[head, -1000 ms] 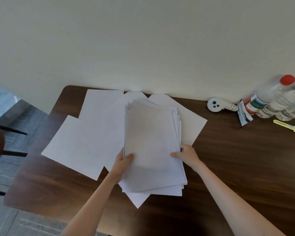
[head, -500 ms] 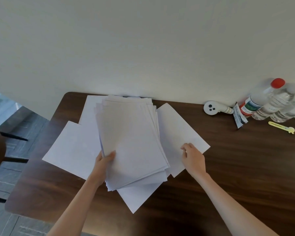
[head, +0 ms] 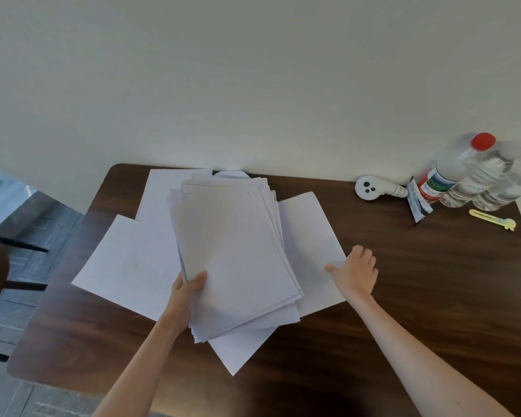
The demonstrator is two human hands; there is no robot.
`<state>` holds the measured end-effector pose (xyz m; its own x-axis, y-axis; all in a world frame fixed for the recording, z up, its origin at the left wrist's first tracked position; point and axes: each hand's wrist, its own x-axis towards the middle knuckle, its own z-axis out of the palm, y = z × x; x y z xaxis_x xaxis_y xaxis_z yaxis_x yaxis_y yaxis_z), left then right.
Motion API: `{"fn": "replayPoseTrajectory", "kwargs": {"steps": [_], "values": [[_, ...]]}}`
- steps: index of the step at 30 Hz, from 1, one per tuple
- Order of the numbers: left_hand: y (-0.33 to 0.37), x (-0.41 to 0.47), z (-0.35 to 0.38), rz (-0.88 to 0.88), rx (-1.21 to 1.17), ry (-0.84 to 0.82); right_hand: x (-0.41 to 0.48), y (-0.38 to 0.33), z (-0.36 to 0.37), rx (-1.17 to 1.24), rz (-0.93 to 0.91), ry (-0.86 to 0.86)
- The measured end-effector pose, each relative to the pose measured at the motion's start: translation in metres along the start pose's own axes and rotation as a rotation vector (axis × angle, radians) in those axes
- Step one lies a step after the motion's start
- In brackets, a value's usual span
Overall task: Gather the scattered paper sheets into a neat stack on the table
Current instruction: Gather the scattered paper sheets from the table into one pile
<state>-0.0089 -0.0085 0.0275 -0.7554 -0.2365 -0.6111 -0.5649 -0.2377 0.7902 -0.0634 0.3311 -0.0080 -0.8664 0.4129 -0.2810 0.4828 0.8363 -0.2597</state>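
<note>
At frame centre the left hand (head: 187,291) grips the gathered pile (head: 235,251) by its lower-left edge to hold it together, while the right hand (head: 355,273), fingers open, presses the loose sheet (head: 310,233) just right against the table (head: 418,311), likely to drag it in.

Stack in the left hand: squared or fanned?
Fanned: the stack, gripped by the left hand, shows staggered sheet edges along its far, right and near sides.
</note>
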Motion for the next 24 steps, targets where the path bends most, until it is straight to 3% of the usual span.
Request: {"fn": "replayPoseTrajectory", "kwargs": {"steps": [9, 15, 24], "values": [[-0.005, -0.001, 0.035, -0.029, 0.014, -0.04, 0.02, -0.007, 0.001, 0.128, 0.213, -0.261], [-0.012, 0.001, 0.062, -0.044, 0.034, -0.085, 0.025, 0.015, -0.008, 0.406, 0.222, -0.268], [-0.033, 0.003, 0.11, -0.071, 0.024, -0.17, 0.033, 0.043, -0.015, 0.817, 0.349, -0.438]]}}
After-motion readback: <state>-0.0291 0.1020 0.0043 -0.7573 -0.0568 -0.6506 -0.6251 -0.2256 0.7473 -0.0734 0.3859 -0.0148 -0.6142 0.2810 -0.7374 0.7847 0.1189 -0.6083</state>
